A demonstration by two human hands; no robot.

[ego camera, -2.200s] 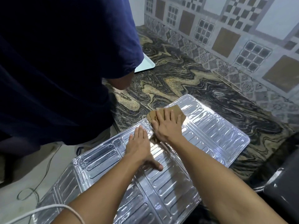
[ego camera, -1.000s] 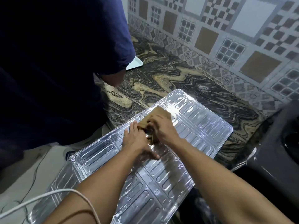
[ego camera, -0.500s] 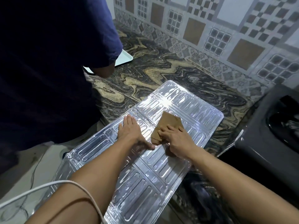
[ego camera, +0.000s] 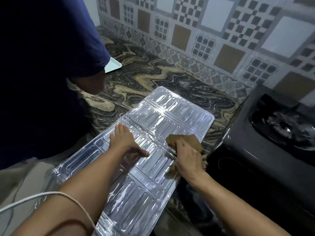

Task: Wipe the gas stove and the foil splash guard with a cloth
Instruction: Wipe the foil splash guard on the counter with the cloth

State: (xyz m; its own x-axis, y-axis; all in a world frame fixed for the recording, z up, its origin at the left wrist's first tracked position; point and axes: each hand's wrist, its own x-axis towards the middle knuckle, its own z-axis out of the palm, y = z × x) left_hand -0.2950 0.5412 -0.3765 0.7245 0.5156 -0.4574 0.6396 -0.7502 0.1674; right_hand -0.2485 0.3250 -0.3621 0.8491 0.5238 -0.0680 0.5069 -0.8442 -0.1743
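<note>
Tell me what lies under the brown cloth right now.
The brown cloth lies on the right edge of the foil splash guard, gripped by the right hand. The foil directly beneath is covered, so its state cannot be seen.

Right hand [ego camera: 187,155] slid brown cloth [ego camera: 185,140] from splash guard [ego camera: 153,167] centre fold to its stove-side edge.

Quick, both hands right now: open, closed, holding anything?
Left hand: open, pressed flat on the foil splash guard.
Right hand: gripping the brown cloth at the guard's right edge.
</note>
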